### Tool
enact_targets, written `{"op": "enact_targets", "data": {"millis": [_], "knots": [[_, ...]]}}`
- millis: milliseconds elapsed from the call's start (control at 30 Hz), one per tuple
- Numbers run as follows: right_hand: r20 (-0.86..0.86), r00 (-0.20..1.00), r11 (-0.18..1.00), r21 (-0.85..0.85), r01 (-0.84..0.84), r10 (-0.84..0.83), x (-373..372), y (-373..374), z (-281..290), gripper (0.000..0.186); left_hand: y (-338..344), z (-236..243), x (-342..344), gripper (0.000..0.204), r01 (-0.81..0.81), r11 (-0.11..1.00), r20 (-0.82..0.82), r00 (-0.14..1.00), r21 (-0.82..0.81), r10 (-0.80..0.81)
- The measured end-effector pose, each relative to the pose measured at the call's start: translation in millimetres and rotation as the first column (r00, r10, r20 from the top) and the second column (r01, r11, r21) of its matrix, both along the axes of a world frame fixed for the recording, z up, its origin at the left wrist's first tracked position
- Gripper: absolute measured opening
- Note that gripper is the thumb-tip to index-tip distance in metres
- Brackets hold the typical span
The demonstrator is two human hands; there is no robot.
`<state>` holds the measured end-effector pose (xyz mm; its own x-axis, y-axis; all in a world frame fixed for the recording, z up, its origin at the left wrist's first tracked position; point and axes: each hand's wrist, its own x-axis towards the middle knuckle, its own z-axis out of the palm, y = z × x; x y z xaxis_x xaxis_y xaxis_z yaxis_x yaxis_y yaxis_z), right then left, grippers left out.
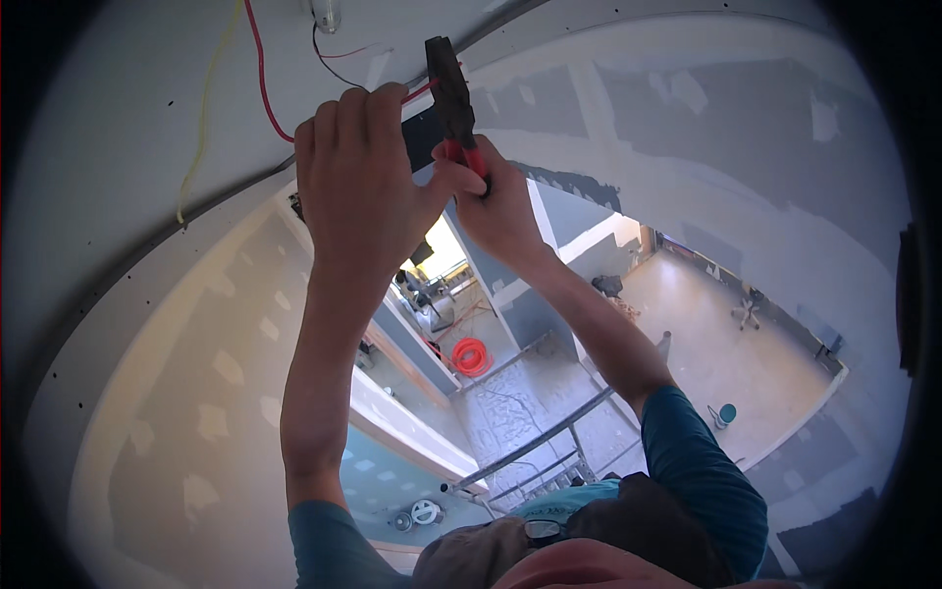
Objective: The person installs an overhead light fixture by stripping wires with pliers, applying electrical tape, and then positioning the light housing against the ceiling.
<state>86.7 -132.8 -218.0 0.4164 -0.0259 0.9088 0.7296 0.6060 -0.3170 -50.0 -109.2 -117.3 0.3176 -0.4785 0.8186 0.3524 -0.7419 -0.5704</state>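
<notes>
Overhead near the ceiling, my left hand (355,182) is closed round a red wire (262,74). The wire hangs from the top edge, enters the hand on its left and comes out on its right toward the pliers. My right hand (502,211) grips dark-jawed pliers with red handles (450,93), held upright. Their jaws meet the wire's end part; whether they bite it, I cannot tell. My left thumb reaches across to the handles beside my right hand. Just above my left hand hangs a thin black wire (332,69).
A yellow wire (206,108) dangles at the left. Metal rails (530,432) of a ladder or scaffold stand below me. Far down on the floor are an orange coil (471,356), a teal bucket (726,414) and a white ring-shaped thing (425,512). Patched drywall (716,118) surrounds me.
</notes>
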Motion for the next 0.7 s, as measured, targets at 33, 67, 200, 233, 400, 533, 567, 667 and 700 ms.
{"op": "enact_targets", "data": {"millis": [33, 67, 200, 233, 400, 533, 567, 667, 700], "knots": [[-0.055, 0.99, 0.992, -0.011, -0.128, 0.127, 1.1, -0.2, -2.3, 0.019, -1.1, -2.7, 4.0, 0.083, 0.002, 1.0, -0.004, 1.0, -0.003, -0.002], [-0.108, 0.961, 0.967, -0.011, -0.256, 0.253, 1.5, -0.7, -2.7, 0.021, -2.5, -3.3, 6.5, 0.082, 0.002, 1.0, 0.017, 1.0, 0.015, -0.002], [-0.12, 0.961, 0.967, -0.027, -0.253, 0.249, 4.5, -4.3, -2.7, 0.026, -1.2, -1.1, 16.0, 0.076, 0.043, 0.999, 0.038, 0.998, 0.023, -0.044], [-0.164, 0.914, 0.927, 0.01, -0.375, 0.371, 2.7, -4.9, -3.2, 0.027, -0.5, -0.4, 18.2, 0.076, 0.042, 0.999, 0.039, 0.998, 0.025, -0.043], [-0.195, 0.804, 0.827, 0.109, -0.552, 0.562, 6.4, 0.3, 0.6, 0.028, 9.6, 7.0, 29.5, 0.073, 0.122, 0.992, 0.039, 0.992, -0.034, -0.121], [-0.191, 0.845, 0.865, 0.055, -0.499, 0.5, 11.6, 3.2, 1.1, 0.029, 12.7, 7.2, 30.0, 0.071, 0.096, 0.992, 0.041, 0.995, -0.087, -0.093], [-0.166, 0.854, 0.869, 0.056, -0.492, 0.494, 11.2, 4.1, 2.6, 0.03, 13.2, 7.9, 29.7, 0.071, 0.108, 0.991, 0.058, 0.993, -0.084, -0.103], [-0.16, 0.82, 0.835, 0.07, -0.546, 0.55, 11.3, 4.5, 6.8, 0.031, 15.4, 9.4, 30.9, 0.072, 0.126, 0.99, 0.077, 0.99, -0.062, -0.121], [-0.158, 0.819, 0.834, 0.069, -0.548, 0.552, 12.7, 6.1, 6.8, 0.031, 15.7, 9.9, 31.8, 0.073, 0.137, 0.99, 0.077, 0.988, -0.043, -0.134]]}}
